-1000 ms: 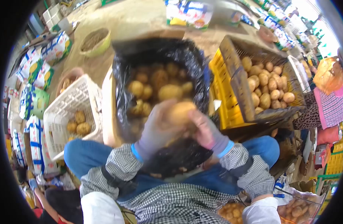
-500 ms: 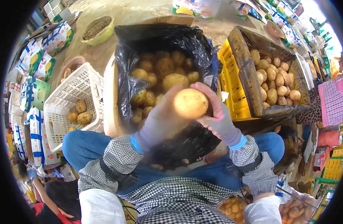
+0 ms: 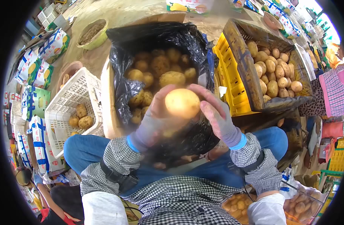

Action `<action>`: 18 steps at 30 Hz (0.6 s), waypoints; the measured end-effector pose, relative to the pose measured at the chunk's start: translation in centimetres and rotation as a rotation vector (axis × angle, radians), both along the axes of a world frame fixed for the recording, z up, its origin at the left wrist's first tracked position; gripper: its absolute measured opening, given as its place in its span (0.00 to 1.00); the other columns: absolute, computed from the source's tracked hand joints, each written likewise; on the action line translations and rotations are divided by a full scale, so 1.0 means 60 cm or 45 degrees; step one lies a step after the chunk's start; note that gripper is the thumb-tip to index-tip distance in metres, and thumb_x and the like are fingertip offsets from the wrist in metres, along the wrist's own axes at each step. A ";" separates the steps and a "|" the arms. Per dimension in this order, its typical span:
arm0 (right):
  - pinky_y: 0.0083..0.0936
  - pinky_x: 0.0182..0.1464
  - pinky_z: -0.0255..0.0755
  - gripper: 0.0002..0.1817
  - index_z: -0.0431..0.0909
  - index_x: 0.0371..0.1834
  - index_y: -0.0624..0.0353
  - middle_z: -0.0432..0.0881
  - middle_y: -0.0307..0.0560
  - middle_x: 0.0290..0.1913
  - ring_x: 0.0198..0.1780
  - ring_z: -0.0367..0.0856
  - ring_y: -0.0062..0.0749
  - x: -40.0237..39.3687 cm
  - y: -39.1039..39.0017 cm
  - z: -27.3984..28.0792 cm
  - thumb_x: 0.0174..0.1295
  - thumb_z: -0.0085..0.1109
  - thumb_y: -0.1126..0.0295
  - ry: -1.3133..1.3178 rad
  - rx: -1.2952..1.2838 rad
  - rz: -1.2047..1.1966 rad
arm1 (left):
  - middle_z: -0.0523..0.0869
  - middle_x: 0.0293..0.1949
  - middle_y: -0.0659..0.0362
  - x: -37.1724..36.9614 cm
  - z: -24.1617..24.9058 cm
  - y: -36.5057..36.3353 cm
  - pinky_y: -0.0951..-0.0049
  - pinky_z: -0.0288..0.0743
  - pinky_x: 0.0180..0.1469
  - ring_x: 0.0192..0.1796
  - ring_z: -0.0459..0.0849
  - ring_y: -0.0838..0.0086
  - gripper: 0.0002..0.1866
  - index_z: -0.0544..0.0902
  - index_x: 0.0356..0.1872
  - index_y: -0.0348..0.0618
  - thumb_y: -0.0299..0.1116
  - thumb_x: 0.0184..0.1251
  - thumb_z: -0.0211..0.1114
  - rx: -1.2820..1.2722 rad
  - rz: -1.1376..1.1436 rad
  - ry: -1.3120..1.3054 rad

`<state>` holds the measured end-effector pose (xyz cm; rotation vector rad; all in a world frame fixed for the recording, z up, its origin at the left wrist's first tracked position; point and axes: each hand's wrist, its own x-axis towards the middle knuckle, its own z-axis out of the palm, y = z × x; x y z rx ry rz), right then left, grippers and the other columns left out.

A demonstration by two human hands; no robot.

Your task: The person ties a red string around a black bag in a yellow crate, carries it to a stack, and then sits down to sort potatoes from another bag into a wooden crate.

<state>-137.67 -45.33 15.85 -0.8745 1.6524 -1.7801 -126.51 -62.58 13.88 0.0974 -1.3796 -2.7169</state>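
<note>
A pale yellow potato is held up in front of me, over the near part of a carton lined with black plastic. My left hand, in a grey fingerless sleeve or glove and partly smeared by motion, is closed on the potato's left side. At its right edge is my right hand, fingers spread and stretched out, with fingertips close to the skin. Behind the raised potato, several more potatoes lie inside the black lining.
On the left stands a white plastic basket with a few potatoes. A dark-lined crate of potatoes rests by a yellow crate on the right. Farther off are a yellow-green tub and printed cartons. Another person is at lower left.
The potato has moved slightly left and up in view with my left hand. My right hand's fingers have spread away from it. The whole view has shifted a little.
</note>
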 end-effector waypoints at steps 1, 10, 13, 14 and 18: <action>0.24 0.65 0.66 0.30 0.64 0.69 0.65 0.75 0.47 0.59 0.63 0.71 0.29 0.007 -0.001 0.001 0.63 0.58 0.75 -0.123 0.011 -0.001 | 0.74 0.60 0.56 -0.001 0.001 0.001 0.68 0.77 0.57 0.57 0.79 0.69 0.44 0.59 0.71 0.49 0.14 0.53 0.69 -0.005 0.017 -0.018; 0.26 0.44 0.80 0.27 0.67 0.63 0.61 0.77 0.50 0.54 0.45 0.80 0.31 -0.024 0.021 0.024 0.66 0.59 0.57 -0.815 -0.237 -0.285 | 0.73 0.55 0.55 -0.016 -0.013 -0.021 0.73 0.79 0.51 0.53 0.81 0.72 0.32 0.64 0.65 0.41 0.20 0.60 0.66 -0.337 0.027 -0.284; 0.25 0.42 0.80 0.25 0.69 0.62 0.66 0.76 0.55 0.56 0.43 0.80 0.31 -0.087 0.062 0.088 0.71 0.53 0.57 -0.834 -0.862 -0.599 | 0.76 0.47 0.56 -0.064 -0.031 -0.080 0.79 0.78 0.43 0.50 0.81 0.76 0.25 0.69 0.60 0.37 0.28 0.63 0.67 -1.066 0.023 -0.538; 0.25 0.42 0.79 0.25 0.68 0.63 0.68 0.76 0.56 0.57 0.43 0.80 0.30 -0.105 0.089 0.086 0.72 0.52 0.58 -0.888 -0.886 -0.585 | 0.78 0.50 0.52 -0.094 -0.052 -0.099 0.71 0.76 0.50 0.53 0.80 0.67 0.26 0.71 0.59 0.39 0.35 0.61 0.66 -1.346 0.071 -0.519; 0.23 0.40 0.77 0.24 0.68 0.64 0.69 0.78 0.53 0.55 0.40 0.78 0.27 -0.102 0.096 0.085 0.73 0.48 0.61 -0.767 -0.750 -0.665 | 0.78 0.56 0.45 -0.266 -0.086 -0.140 0.59 0.70 0.62 0.60 0.76 0.54 0.29 0.74 0.58 0.41 0.45 0.58 0.64 -2.223 0.211 -0.419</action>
